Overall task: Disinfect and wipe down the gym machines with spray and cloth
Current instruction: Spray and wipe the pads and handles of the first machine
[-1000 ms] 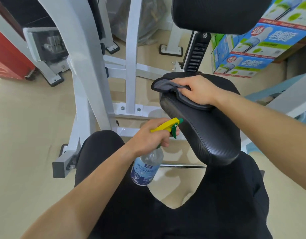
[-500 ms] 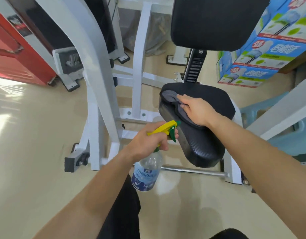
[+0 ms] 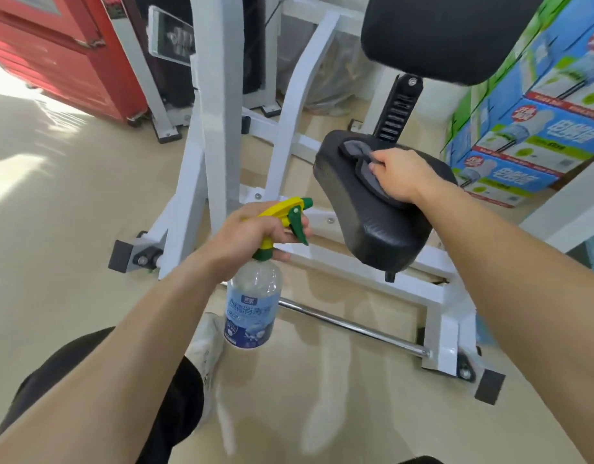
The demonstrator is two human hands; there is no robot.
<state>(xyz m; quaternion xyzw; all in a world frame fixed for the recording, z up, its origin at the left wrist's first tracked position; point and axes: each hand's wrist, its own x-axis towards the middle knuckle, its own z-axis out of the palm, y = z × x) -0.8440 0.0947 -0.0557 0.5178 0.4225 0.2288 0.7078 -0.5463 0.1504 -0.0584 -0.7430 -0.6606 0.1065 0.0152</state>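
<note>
The glossy beige floor throws back window light around a white frame. On the black seat, up at its far end by the post, the grey cloth lies bunched. The right hand grips it, fingers curled into a fold and pressing it onto the vinyl. Nearer me, the left hand is clenched round the neck of the bottle, a finger by the green trigger and the nozzle pointing toward the seat's side. A cloth wadded like that covers little, so I'd guess the seat's near nose and flanks could get missed. A stray squeeze on the trigger would likely send mist past the seat onto the shiny floor and leave it slick. Compared with a second ago, the wiping hand has moved from the seat's left edge, where it lay flatter, up to the far end. The person has also risen and backed off, and the bottle is held just as before.
</note>
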